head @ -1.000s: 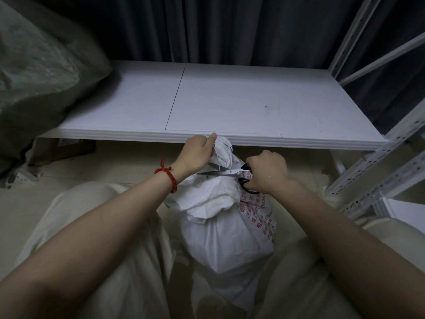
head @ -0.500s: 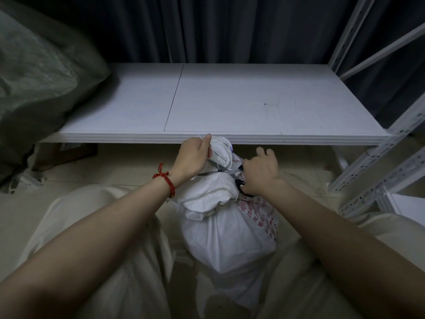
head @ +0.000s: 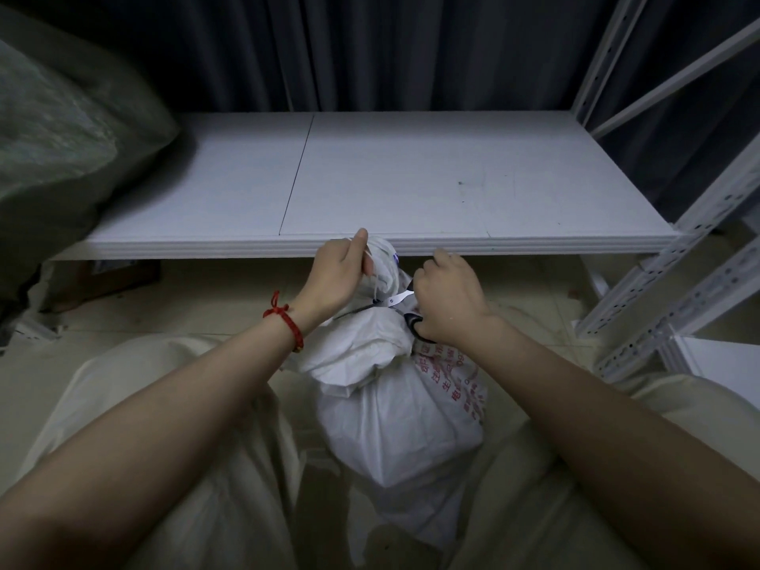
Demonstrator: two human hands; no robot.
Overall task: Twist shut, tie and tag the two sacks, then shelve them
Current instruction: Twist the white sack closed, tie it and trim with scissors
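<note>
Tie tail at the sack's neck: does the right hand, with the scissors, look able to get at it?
Probably yes. The left hand pinches the tie tail up off the sack, and the scissors in the right hand point at it, nothing between them.

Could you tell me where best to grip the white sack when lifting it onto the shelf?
Probably the gathered neck of the white sack, taken from above: it stands upright and is bunched narrow enough for one hand, whereas the bulging body below looks too wide to grasp.
</note>
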